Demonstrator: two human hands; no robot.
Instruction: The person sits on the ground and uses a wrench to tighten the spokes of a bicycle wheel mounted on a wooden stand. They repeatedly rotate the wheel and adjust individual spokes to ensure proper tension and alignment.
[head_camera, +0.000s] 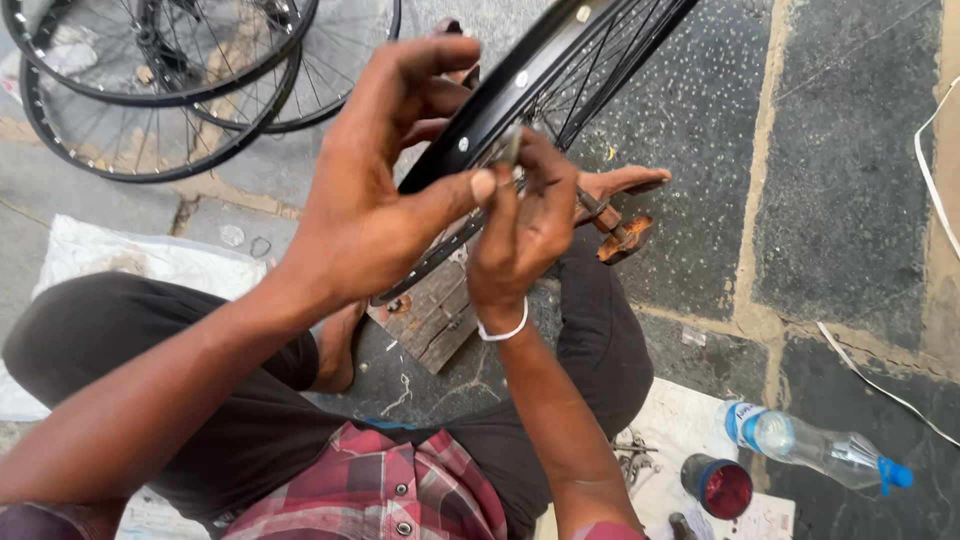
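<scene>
A black bicycle wheel rim (520, 85) with thin spokes slants across the middle of the view, over my crossed legs. My left hand (375, 190) grips the rim from the left, thumb pressed along its inner side. My right hand (520, 225), with a white band on the wrist, pinches a small metal tool (510, 150) against the rim next to the left thumb. The tool's tip is hidden between the fingers.
Several spoked wheels (150, 90) lie at the top left. A wooden block (430, 320) and a rusty metal piece (620, 238) sit under the rim. A plastic bottle (810, 445), a small red-lidded tin (720, 487) and metal parts (635, 460) lie at lower right on stone paving.
</scene>
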